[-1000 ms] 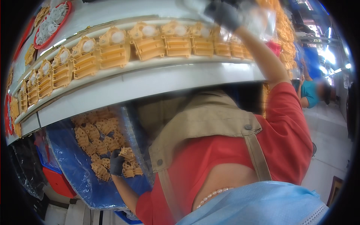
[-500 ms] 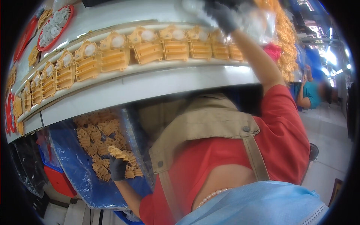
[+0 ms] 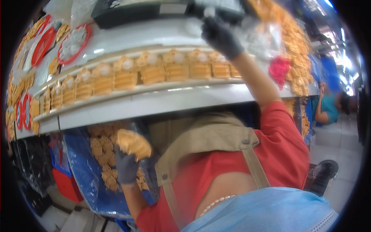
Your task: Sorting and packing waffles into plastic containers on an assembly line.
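My left hand (image 3: 126, 167), in a grey glove, is closed on a yellow-orange plastic housing (image 3: 133, 144), blurred by motion. It is above a blue bin (image 3: 79, 162) lined with clear plastic, where several like housings (image 3: 102, 149) lie heaped. Stretched over the far part of the workbench, my gloved right hand (image 3: 223, 38) is closed beside a black tray (image 3: 143, 15). Something small and white shows at its fingertips, too blurred to make out. Below it, a row of housings (image 3: 152, 73) stands along a white rail, many with a round white piece on top.
A red dish of white parts (image 3: 73, 44) and an empty-looking red dish (image 3: 43, 45) are at the far left. Piled housings (image 3: 296, 58) and a pink item (image 3: 279, 69) are at the right. A red bin (image 3: 66, 185) stands low left; a co-worker (image 3: 327, 108) sits far right.
My left hand has lifted a housing up from the heap toward the bench edge. My right hand still reaches over the bench; the view has shifted, showing more of the black tray.
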A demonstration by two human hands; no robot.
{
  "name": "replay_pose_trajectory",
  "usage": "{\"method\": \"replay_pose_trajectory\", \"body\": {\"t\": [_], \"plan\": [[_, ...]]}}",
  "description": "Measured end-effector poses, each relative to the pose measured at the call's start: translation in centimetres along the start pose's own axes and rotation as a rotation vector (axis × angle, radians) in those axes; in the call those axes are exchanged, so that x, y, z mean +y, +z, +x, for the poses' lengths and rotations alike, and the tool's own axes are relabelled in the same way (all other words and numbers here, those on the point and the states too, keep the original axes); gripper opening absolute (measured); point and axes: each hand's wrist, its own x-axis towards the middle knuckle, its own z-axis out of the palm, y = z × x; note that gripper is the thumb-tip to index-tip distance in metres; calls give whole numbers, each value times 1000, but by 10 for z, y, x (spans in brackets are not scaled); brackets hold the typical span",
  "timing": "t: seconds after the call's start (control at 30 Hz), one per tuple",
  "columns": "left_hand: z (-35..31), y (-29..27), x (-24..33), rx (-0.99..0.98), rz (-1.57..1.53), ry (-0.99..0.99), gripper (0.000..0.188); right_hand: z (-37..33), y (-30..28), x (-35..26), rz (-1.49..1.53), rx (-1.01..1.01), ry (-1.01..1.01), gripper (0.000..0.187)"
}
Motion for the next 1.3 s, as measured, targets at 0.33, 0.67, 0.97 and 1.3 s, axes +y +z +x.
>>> {"method": "replay_pose_trajectory", "body": {"t": [0.33,0.67,0.97,1.3], "plan": [[61,144,22,-241,-170,221,56,-68,68,19,-138,-117,474,23],[61,159,3,-151,231,273,61,-67,69,27,-919,-147,586,31],[93,198,2,-195,244,313,63,-38,50,-6,-999,-170,575,30],[87,211,19,-255,-10,178,58,-42,51,-24,-984,-164,511,21]]}}
